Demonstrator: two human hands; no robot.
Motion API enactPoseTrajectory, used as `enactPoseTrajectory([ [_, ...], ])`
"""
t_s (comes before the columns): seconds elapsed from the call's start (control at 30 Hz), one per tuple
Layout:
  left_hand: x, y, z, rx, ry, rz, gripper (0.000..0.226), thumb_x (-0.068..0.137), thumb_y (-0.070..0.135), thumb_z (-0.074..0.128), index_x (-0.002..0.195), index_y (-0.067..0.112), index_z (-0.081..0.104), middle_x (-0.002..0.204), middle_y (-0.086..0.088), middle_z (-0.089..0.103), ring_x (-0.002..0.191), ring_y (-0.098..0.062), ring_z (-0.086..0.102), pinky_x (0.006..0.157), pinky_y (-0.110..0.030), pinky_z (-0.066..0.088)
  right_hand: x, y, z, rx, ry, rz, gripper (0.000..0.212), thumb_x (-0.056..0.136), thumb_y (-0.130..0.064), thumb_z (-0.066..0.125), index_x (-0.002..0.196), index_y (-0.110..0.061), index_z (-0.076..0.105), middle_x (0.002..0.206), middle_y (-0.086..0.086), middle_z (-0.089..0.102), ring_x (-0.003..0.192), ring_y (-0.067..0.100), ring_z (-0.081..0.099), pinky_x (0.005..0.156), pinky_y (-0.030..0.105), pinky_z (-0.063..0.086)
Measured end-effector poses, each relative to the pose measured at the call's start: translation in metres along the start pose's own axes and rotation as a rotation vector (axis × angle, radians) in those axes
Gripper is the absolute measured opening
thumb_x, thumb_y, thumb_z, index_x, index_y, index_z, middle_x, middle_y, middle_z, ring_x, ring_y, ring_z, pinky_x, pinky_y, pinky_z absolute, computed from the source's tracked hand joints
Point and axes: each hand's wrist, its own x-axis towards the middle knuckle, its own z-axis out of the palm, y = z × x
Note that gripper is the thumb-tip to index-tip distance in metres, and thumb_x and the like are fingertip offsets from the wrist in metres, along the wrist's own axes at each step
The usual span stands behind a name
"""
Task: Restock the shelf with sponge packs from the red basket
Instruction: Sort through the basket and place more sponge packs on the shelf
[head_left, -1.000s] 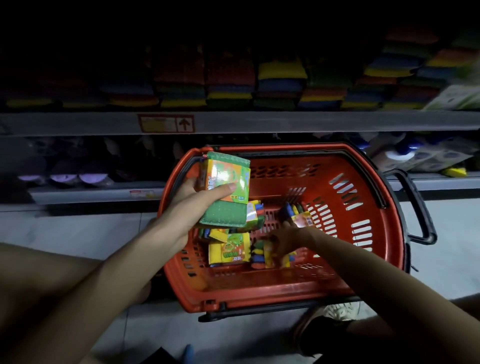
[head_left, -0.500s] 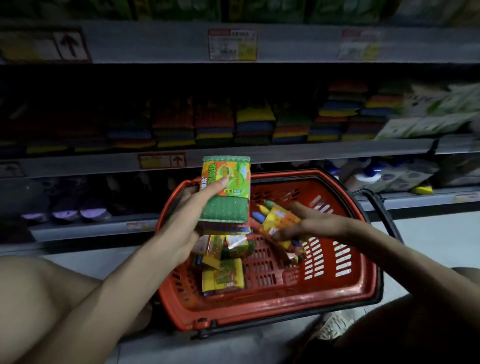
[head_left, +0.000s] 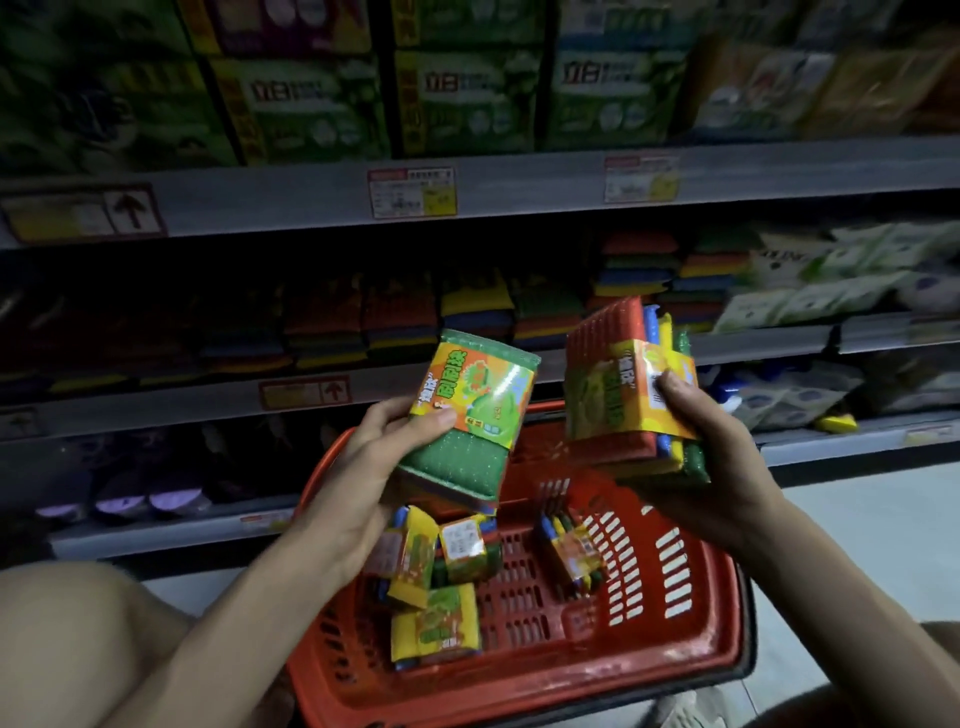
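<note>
Change is on the right: the right hand (head_left: 722, 467) has risen out of the red basket (head_left: 519, 688), fingers curled round a red-faced sponge pack (head_left: 613, 395), level with the green-faced pack (head_left: 467, 415) gripped by the left hand (head_left: 374, 467). Both packs hang over the basket, short of the shelf (head_left: 208, 401). Shelving likely follows; leftover packs (head_left: 436, 623) wait below.

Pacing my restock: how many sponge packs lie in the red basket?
4 packs: two leaning at left, one flat nearer me, one alone at right; the left hand may hide more.
</note>
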Motion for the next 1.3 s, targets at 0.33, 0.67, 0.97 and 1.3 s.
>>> enactPoseTrajectory([
  [0.33,0.006,-0.002,0.035,0.08,-0.068,-0.006,0.041,0.081,0.034,0.08,0.117,0.015,0.072,0.116,-0.014,0.076,0.108,-0.03,0.072,0.095,-0.044,0.053,-0.01,-0.009,-0.007,0.116,-0.007,-0.128,0.068,0.058,-0.051,0.091,0.114,-0.015,0.079,0.12,0.019,0.073,0.099,0.033,0.075,0.074,0.041,0.063],
  [0.67,0.009,-0.009,0.044,0.19,-0.194,-0.06,0.049,0.088,0.02,0.072,0.135,0.029,0.063,0.12,-0.004,0.076,0.112,-0.024,0.072,0.1,-0.04,0.052,-0.004,-0.01,-0.019,0.1,0.116,-0.187,0.027,0.086,-0.027,0.064,0.097,-0.012,0.083,0.108,0.018,0.075,0.088,0.03,0.075,0.081,0.042,0.062],
  [0.97,0.02,-0.002,0.045,-0.038,-0.013,0.073,0.054,0.076,0.026,0.077,0.129,0.016,0.067,0.119,-0.007,0.076,0.115,-0.024,0.071,0.096,-0.039,0.053,-0.012,-0.018,-0.04,-0.627,0.151,-0.125,0.081,0.071,-0.035,0.082,0.138,-0.056,0.043,0.113,0.006,0.072,0.089,0.032,0.078,0.071,0.043,0.065],
  [1.3,0.023,-0.005,0.052,0.006,0.068,0.121,0.061,0.077,0.038,0.081,0.134,0.025,0.064,0.125,0.003,0.074,0.123,-0.018,0.065,0.108,-0.044,0.048,-0.002,0.009,-0.032,-0.535,0.098,-0.068,0.061,0.055,-0.023,0.092,0.1,-0.032,0.054,0.091,0.002,0.072,0.076,0.029,0.073,0.066,0.043,0.059],
])
